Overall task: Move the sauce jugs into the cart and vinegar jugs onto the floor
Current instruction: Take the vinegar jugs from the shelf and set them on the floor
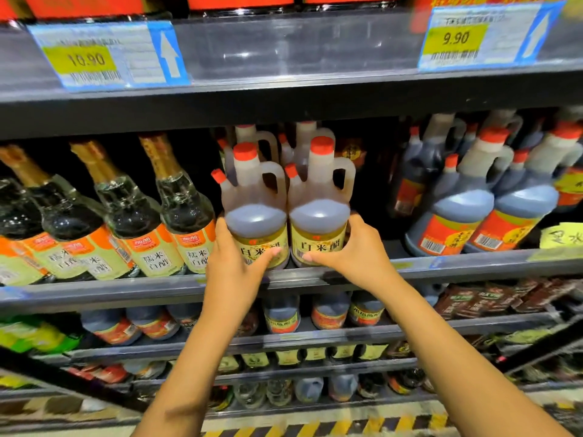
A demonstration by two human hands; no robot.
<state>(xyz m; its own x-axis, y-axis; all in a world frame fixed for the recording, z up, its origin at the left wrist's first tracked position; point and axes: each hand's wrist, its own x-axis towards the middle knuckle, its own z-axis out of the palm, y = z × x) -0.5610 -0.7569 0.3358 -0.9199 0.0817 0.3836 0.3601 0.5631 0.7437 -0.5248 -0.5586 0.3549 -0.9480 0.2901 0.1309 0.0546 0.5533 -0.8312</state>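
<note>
Both hands, left point(235, 263) and right point(353, 250), clasp vinegar jugs point(285, 222) on a store shelf point(126, 287).

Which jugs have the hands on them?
The two front yellow-label jugs, left jug and right jug; the dark red-label jugs to the right are untouched.

Your left hand point(233, 263) covers part of the left vinegar jug point(255, 212) label, your right hand point(356, 250) the other's lower corner. The red boxes point(239, 1) are cut off above. The price tag point(104, 55) print is blurred.
</note>
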